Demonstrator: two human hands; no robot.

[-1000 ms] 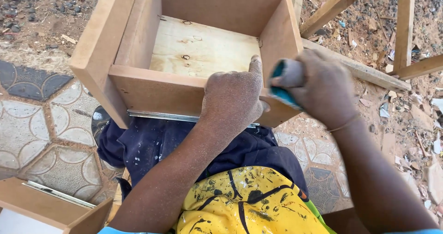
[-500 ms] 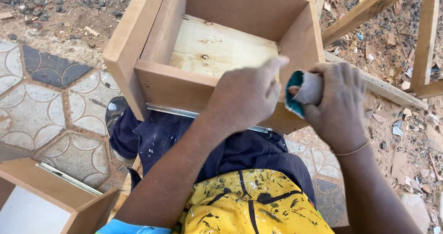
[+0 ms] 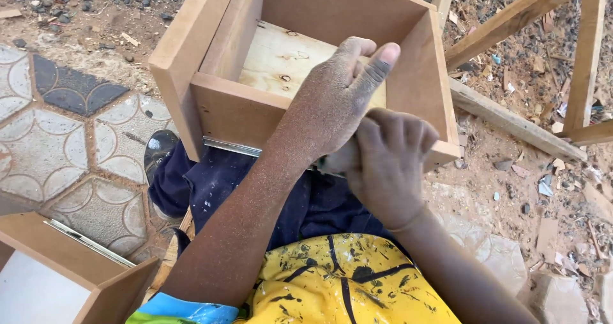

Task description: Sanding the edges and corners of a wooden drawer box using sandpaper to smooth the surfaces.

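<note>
An open wooden drawer box with a pale plywood bottom rests on my lap. My left hand lies over its near wall, fingers curled inside and thumb raised. Just below and touching it, my right hand is closed in a fist around a teal-handled tool. Only a pale sliver of the tool shows between the hands; its working end is hidden. A metal runner shows along the box's lower edge.
A second wooden box with a metal runner lies at the lower left on patterned paving tiles. A bare timber frame stands at the right over ground littered with gravel and wood scraps. My shoe sits beneath the drawer.
My right hand has moved left and down from the drawer's right corner to under my left hand, and the teal handle is now nearly hidden. My left thumb has lifted.
</note>
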